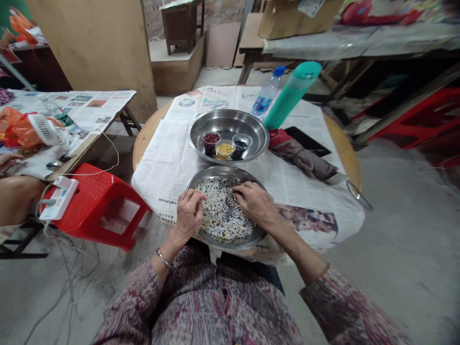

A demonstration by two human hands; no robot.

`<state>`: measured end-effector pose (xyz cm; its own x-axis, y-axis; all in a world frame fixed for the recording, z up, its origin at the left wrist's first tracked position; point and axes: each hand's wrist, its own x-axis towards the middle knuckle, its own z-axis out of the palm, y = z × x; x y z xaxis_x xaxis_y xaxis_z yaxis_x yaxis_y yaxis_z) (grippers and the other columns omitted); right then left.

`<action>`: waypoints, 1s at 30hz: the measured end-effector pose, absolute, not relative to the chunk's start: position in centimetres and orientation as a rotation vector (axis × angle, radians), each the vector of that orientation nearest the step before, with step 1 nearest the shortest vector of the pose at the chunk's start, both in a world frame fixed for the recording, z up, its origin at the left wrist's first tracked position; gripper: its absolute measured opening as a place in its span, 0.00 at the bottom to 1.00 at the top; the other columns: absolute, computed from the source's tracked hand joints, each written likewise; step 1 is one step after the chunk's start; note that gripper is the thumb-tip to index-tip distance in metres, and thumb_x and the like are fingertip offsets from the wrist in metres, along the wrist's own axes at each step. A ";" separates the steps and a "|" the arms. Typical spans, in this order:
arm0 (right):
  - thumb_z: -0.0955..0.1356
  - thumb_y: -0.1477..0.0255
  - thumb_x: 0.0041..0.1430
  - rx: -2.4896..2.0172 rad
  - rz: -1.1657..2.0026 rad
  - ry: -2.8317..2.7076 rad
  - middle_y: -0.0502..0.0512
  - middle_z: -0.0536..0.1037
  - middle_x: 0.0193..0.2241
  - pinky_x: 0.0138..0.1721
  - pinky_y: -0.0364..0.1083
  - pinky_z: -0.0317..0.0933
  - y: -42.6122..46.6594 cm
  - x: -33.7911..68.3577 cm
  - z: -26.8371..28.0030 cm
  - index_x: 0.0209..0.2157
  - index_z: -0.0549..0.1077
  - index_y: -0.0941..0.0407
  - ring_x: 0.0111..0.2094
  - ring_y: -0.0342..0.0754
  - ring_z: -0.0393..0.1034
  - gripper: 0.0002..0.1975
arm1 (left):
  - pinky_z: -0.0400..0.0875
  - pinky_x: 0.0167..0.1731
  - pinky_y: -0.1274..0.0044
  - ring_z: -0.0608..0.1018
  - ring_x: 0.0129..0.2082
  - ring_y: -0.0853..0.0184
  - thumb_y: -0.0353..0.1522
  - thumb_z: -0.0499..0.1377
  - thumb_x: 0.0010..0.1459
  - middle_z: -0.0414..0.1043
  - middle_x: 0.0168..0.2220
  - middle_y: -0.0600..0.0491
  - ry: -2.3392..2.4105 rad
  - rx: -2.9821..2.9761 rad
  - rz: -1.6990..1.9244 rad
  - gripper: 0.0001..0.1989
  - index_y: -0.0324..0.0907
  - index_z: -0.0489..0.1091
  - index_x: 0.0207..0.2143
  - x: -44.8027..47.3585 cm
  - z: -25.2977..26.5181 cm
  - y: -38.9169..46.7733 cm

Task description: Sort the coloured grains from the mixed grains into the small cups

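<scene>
A round steel tray in front of me holds a layer of small pieces, mostly white with dark, yellow and reddish ones mixed in. They look like beans or grains, too small to name surely. My left hand rests over the tray's left rim, fingers curled and closed near the pieces. Reaching in from the right, my right hand has thumb and fingertips drawn together at the pieces. What either hand pinches is hidden. Behind, a steel basin contains a red-filled cup, a yellow-filled cup and a black-filled cup.
Newspaper covers the round table. A water bottle, a teal bottle, a folded umbrella and a dark flat device lie or stand right of the basin. A red stool with a power strip stands left, near another person's leg.
</scene>
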<state>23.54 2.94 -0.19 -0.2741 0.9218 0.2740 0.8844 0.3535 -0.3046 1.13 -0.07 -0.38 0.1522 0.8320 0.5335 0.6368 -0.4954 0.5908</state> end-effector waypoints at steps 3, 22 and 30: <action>0.63 0.70 0.66 -1.558 0.130 -2.243 0.60 0.76 0.41 0.47 0.51 0.66 2.9 21.9 0.1 0.45 0.76 0.55 0.46 0.55 0.69 0.12 | 0.65 0.47 0.71 0.74 0.43 0.65 0.20 0.51 0.61 0.73 0.39 0.52 1.421 2.202 1.268 0.12 0.43 0.70 0.37 1.1 -0.3 -0.1; 0.64 0.73 0.65 -1.252 0.122 -2.424 0.60 0.76 0.46 0.49 0.55 0.65 1.5 20.5 0.2 0.42 0.77 0.54 0.49 0.55 0.66 0.10 | 0.67 0.48 0.69 0.74 0.43 0.64 0.24 0.48 0.66 0.75 0.38 0.51 1.395 2.072 1.331 0.12 0.43 0.70 0.38 1.1 0.0 -0.3; 0.65 0.75 0.64 -1.254 0.227 -2.505 0.55 0.77 0.33 0.41 0.49 0.65 -1.1 22.7 0.6 0.36 0.77 0.54 0.38 0.50 0.71 0.08 | 0.68 0.48 0.68 0.74 0.42 0.64 0.27 0.50 0.66 0.73 0.37 0.50 1.275 2.005 1.459 0.11 0.43 0.72 0.36 0.7 -0.2 -0.5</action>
